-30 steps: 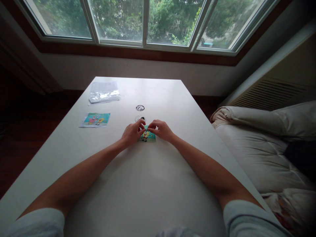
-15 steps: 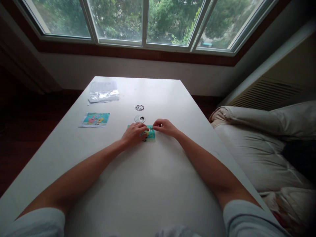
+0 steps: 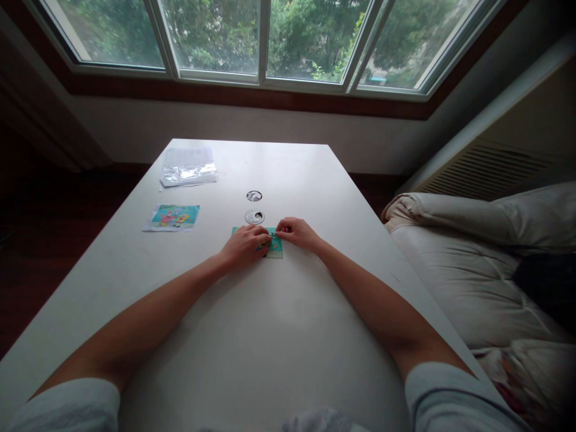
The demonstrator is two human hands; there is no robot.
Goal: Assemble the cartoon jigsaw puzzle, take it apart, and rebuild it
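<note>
Left hand (image 3: 244,245) over left part of puzzle (image 3: 277,249); right hand (image 3: 296,232) at its upper-right corner; cannot tell whether either pinches a piece

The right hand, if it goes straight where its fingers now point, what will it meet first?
The right hand would probably meet the left hand first, above the green puzzle; their exact heights are unclear.

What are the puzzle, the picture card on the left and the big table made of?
Puzzle: probably printed cardboard, as it looks thin, flat and colourful, though it's partly covered.
Picture card: likely paper, thin with a pale border; a plastic cover is possible, I can't tell.
Table: smooth white, slightly glossy with soft window glare; maybe painted or laminated wood.
</note>
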